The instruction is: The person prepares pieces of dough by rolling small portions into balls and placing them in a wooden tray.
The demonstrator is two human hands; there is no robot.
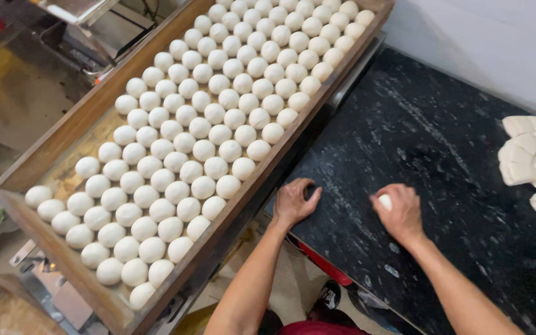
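Observation:
My right hand (399, 214) is cupped over a small white dough ball (385, 201) and presses it on the black stone counter (429, 142). My left hand (294, 201) rests with curled fingers on the counter's left edge, and no dough shows in it. To the left stands a long wooden tray (69, 124) filled with several rows of round white dough balls (218, 111). The tray's near left corner has bare wood between the balls.
A pile of cut white dough pieces (535, 162) lies at the counter's right edge. A white wall (491, 43) runs behind the counter. Metal equipment (88, 25) stands beyond the tray. My shoe (328, 296) and the floor show below.

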